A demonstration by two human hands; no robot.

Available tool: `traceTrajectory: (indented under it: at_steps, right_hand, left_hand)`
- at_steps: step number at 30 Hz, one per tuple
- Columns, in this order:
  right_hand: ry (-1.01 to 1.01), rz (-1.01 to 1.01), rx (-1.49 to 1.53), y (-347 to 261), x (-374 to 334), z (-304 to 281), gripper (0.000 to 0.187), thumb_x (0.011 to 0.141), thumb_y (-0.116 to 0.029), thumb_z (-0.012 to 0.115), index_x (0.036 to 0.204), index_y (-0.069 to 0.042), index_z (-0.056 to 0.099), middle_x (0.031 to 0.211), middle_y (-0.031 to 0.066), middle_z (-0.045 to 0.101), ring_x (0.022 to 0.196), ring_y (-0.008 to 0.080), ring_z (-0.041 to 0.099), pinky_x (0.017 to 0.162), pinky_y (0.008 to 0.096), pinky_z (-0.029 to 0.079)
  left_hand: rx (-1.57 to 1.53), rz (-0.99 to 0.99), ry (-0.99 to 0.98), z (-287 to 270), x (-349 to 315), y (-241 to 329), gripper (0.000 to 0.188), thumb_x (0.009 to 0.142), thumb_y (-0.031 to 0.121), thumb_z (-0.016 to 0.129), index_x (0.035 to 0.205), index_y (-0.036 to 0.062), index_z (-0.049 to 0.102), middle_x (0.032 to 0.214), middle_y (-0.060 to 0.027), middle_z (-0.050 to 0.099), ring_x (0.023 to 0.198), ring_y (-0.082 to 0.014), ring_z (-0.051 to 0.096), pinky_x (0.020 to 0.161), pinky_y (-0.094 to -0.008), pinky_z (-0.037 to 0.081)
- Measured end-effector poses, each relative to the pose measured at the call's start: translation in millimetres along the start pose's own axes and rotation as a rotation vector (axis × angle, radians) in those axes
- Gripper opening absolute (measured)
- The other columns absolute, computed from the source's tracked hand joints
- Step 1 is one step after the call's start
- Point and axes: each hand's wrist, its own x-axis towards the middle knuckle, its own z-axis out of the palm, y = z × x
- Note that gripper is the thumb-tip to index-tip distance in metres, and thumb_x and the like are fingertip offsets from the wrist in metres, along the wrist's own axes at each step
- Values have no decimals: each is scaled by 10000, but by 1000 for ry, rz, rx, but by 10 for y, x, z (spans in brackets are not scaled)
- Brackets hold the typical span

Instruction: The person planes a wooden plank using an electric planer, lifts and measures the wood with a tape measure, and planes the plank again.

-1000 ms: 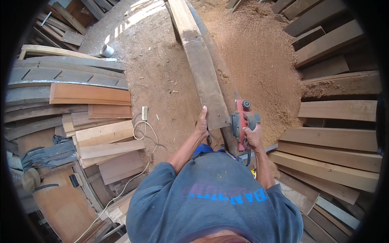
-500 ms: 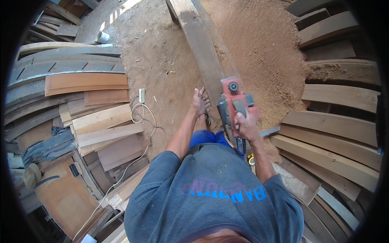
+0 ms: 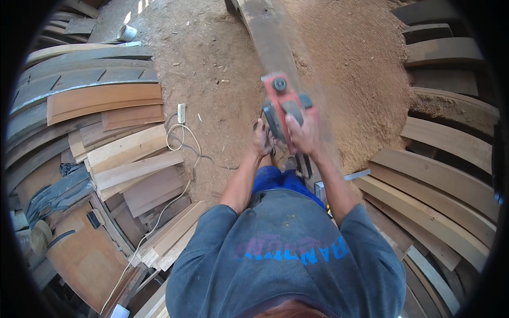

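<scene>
My right hand (image 3: 305,132) is wrapped round the handle of a red and black electric planer (image 3: 279,95). The planer is over the near part of a long wooden beam (image 3: 270,40) that runs away from me. It is slightly blurred, and whether its sole touches the wood or is raised I cannot tell. My left hand (image 3: 261,140) is beside the planer's left side, fingers curled in. A thin dark line, perhaps the planer's cord, shows at its fingertips; what the hand grips is unclear.
Sawdust and shavings (image 3: 350,79) cover the floor right of the beam. A pale extension cord (image 3: 188,183) with a white socket block (image 3: 181,113) lies to my left. Stacked boards (image 3: 127,148) line the left, more planks (image 3: 429,169) the right. A white bucket (image 3: 126,33) stands far left.
The planer and my right hand have moved left and away from me. My left hand's fingers, stretched out before, are now curled beside the planer.
</scene>
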Motion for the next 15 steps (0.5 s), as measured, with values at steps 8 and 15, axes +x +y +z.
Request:
traceTrajectory:
  at_steps: [8,15]
  right_hand:
    - [-42,3,162,-467,2064,-49,411,995,-448,600,961,-46,678,741,13,660,609,105,616,547,297,503]
    - [-51,49,262,-210,1570,-24,422,977,-468,638,862,-66,691,728,5,638,643,92,596,584,274,488]
  left_hand:
    - [139,-110,69,-92,-48,20,903,997,752,259,1535,36,373,1332,-140,578,1032,-233,608,938,-378,514]
    - [166,-98,68,-89,2,-41,904,996,757,231,1453,4,436,1102,-109,627,856,-207,614,789,-355,543]
